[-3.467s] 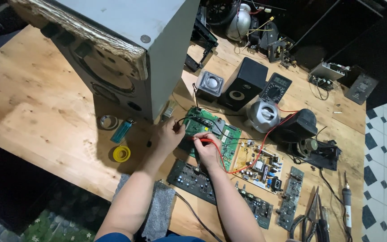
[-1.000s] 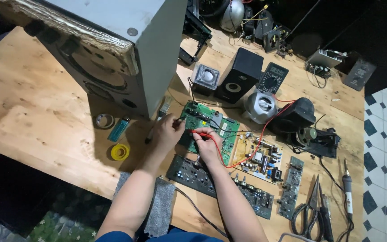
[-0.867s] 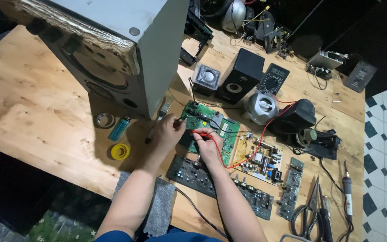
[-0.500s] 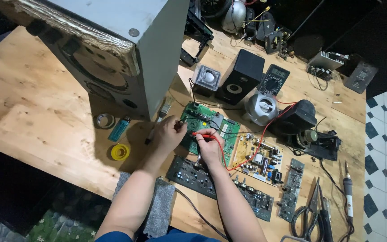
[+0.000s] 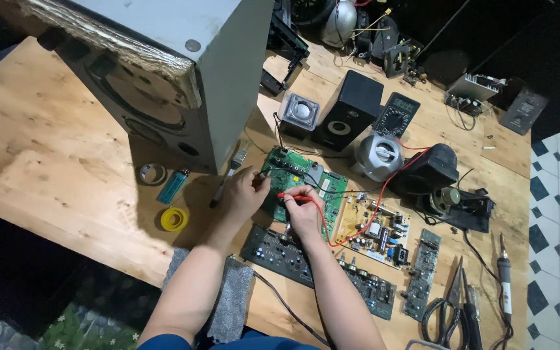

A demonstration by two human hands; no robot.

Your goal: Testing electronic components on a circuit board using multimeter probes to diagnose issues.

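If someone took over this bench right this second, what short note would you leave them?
Left hand: holds a black probe on the left edge of the green circuit board.
Right hand: holds the red probe on the same board.
The red lead runs back toward the multimeter.
Done: both probes are placed on the board.
Left: the meter's reading can't be made out. The beige board and the dark boards lie untouched alongside.
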